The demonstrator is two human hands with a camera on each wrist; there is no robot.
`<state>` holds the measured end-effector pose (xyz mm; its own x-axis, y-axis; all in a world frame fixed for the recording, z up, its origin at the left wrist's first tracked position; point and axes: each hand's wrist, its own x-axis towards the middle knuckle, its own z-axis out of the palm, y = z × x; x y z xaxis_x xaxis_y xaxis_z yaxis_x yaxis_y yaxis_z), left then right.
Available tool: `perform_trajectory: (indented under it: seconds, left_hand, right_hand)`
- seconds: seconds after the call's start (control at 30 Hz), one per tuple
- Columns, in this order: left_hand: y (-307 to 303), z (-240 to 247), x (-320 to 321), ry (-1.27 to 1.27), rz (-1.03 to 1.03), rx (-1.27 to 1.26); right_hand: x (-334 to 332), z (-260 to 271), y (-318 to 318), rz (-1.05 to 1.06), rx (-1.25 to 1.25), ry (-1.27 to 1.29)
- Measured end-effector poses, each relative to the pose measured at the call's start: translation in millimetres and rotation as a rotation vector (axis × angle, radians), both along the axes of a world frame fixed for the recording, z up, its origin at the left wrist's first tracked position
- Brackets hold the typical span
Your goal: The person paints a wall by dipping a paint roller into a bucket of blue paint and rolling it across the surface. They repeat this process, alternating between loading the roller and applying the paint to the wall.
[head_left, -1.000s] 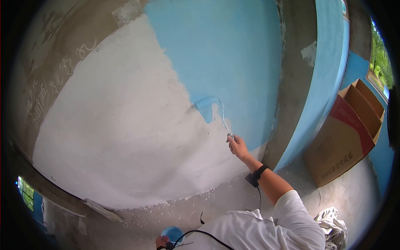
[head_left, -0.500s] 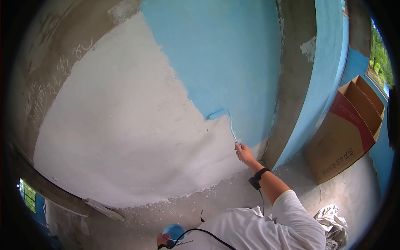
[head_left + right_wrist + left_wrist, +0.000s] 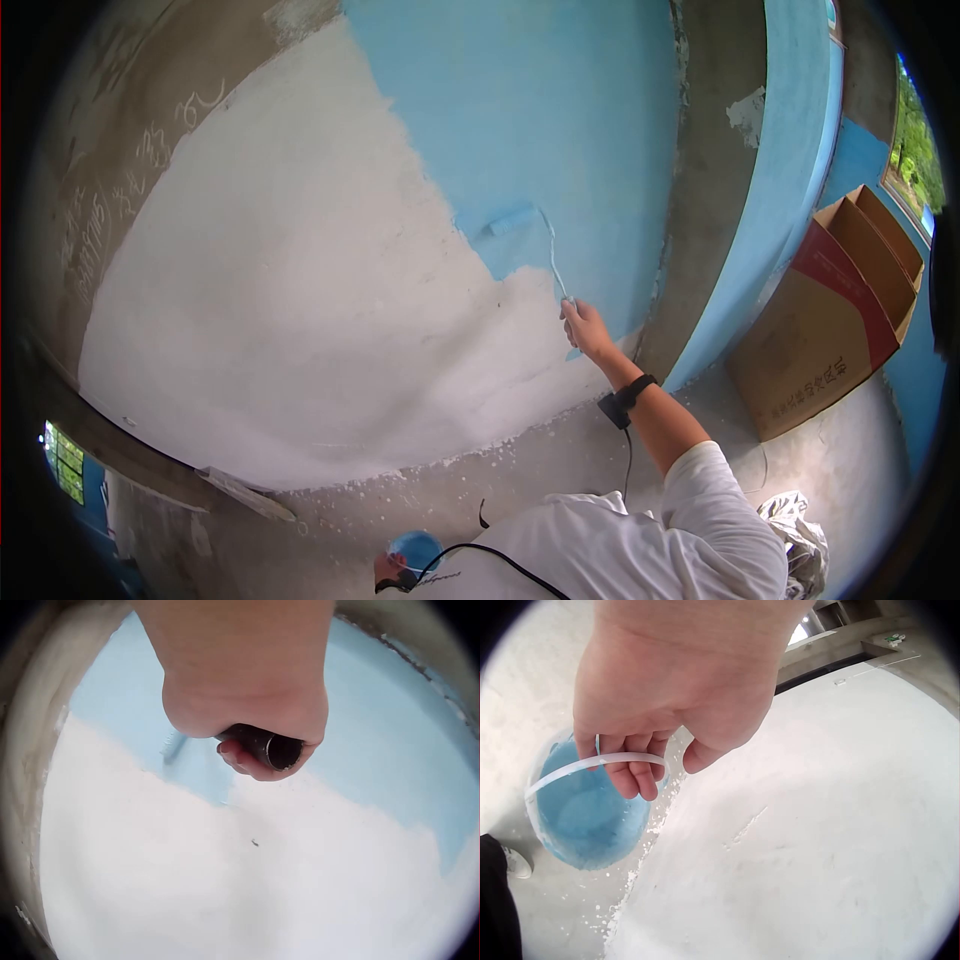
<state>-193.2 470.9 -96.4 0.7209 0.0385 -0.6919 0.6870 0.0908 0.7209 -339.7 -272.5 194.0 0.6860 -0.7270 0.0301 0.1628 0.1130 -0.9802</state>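
Observation:
My right hand (image 3: 585, 328) grips the dark tubular handle (image 3: 259, 742) of a paint roller (image 3: 514, 221). Its blue-coated sleeve lies against the wall, within the blue paint (image 3: 560, 110) near where it meets the white part (image 3: 270, 260). Low in the head view, my left hand (image 3: 679, 690) is by a small bucket (image 3: 592, 817) of light blue paint. In the left wrist view, its fingers are hooked under the bucket's white bail handle (image 3: 562, 772), and the bucket hangs below them. The thumb stays off the handle.
A tall cardboard box (image 3: 810, 350) stands at the right, beyond a bare grey strip of wall (image 3: 715, 200). Crumpled white sheeting (image 3: 797, 535) lies on the floor behind my arm. A board (image 3: 245, 493) lies along the wall's foot, and a black cable (image 3: 490, 550) crosses my shirt.
The roller went down and slightly right, then back up the wall, my right hand moving with it. Blue now covers the pale patch beneath the roller. My left hand still holds the bucket.

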Motion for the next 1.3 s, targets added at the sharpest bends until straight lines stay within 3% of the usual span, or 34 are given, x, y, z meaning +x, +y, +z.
perform_trajectory:
  seconds: [0.03, 0.2, 0.37, 0.43, 0.57, 0.63, 0.67, 0.73, 0.97, 1.03, 1.07, 1.1, 1.17, 1.27, 1.3]
  left_hand:
    - [-2.6, 2.4, -2.4, 0.034, 0.104, -0.003]
    - [-10.8, 13.6, -5.3, 0.051, 0.12, -0.042]
    - [-13.9, 17.0, -6.8, 0.048, 0.111, -0.019]
    - [-8.5, 13.6, -6.2, -0.087, -0.271, 0.173]
    - [-3.6, 9.6, -3.9, -0.167, -0.446, 0.258]
    - [-11.1, 8.9, -2.3, 0.184, 0.278, -0.243]
    - [-12.9, 8.3, -4.5, 0.183, 0.276, -0.239]
    - [-13.6, 8.3, -11.7, 0.022, 0.137, -0.096]
    - [-10.2, 9.6, -12.6, 0.12, 0.179, -0.205]
    - [-7.8, 7.3, -11.1, 0.066, -0.014, -0.043]
    - [-2.7, 3.6, -8.4, 0.066, -0.013, -0.042]
    - [10.0, -10.7, -1.5, -0.066, -0.298, 0.063]
    - [15.2, -12.7, -0.9, -0.195, -0.585, 0.172]
    - [8.2, -1.3, -8.1, -0.112, -0.523, 0.065]
    - [2.6, 3.2, -12.7, -0.078, -0.374, 0.017]
  right_hand:
    - [-0.3, -12.4, -2.7, 0.001, 0.0, 0.002]
    - [-10.1, -77.5, 11.5, -0.022, 0.072, 0.205]
    - [-18.2, -107.8, 17.5, -0.028, 0.162, 0.215]
    - [-21.1, -102.7, 17.2, -0.04, 0.172, 0.215]
    - [-19.3, -66.9, 6.7, -0.009, 0.034, 0.128]
    - [-14.9, -45.3, 2.5, 0.005, 0.003, 0.049]
    - [-12.5, -32.8, 1.6, 0.002, 0.0, 0.009]
    - [-5.9, -24.8, -3.7, -0.013, 0.004, -0.035]
    - [-19.8, -88.3, -7.2, -0.022, 0.046, 0.093]
    - [-25.3, -109.2, -5.6, -0.014, 0.122, 0.199]
    - [-27.2, -116.3, -5.3, -0.013, 0.123, 0.199]
    - [-29.2, -120.3, -4.3, -0.008, 0.111, 0.245]
    - [-33.4, -131.4, -4.1, -0.004, 0.102, 0.293]
    - [-35.2, -140.1, -5.6, -0.005, 0.181, 0.257]
    - [-37.0, -136.4, -4.9, -0.005, 0.165, 0.254]
